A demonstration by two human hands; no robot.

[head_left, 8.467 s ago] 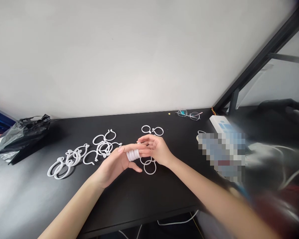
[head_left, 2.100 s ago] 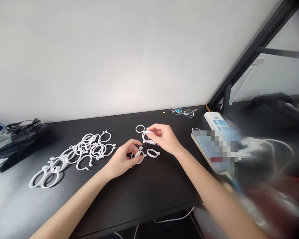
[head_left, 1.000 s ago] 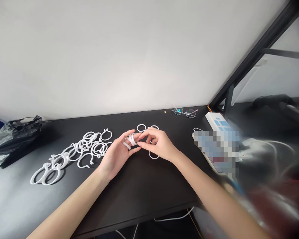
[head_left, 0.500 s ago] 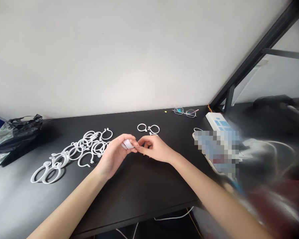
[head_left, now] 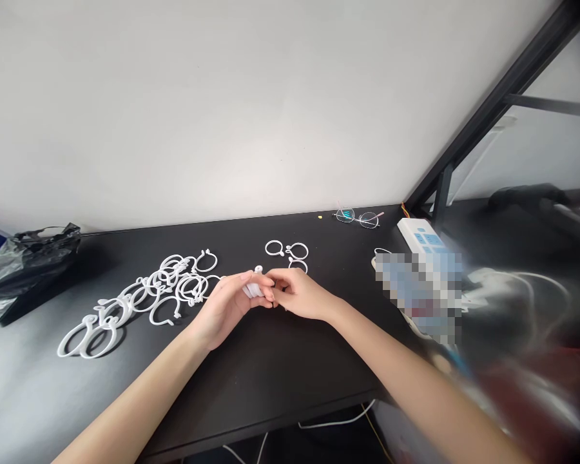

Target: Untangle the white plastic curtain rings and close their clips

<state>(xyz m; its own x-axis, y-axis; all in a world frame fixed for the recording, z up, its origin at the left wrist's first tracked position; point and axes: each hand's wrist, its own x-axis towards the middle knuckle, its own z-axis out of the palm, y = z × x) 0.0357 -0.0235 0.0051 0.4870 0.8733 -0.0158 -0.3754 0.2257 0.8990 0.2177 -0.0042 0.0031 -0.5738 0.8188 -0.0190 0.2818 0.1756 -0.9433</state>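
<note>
Over the middle of the black desk, my left hand is closed around a white plastic piece with layered bands, mostly covered by the fingers. A small round eyelet sticks up at its top. My right hand meets the left fingertips from the right, its fingers bent and pinched together; what lies between them is hidden. Left of my hands lies a heap of white curtain rings, several of them overlapping, with small eyelets at their ends. Just behind my right hand are more white curtain rings.
Eyeglasses lie by the wall. A white power strip and a blurred-out patch are at the right, with cables and clear plastic beyond. A black plastic bag sits at the far left. A black metal frame slants up at right.
Both hands have shifted slightly and the right fingers have come closer over the left fingertips. The eyelet now shows above the white piece, and more of the third ring behind is visible.
</note>
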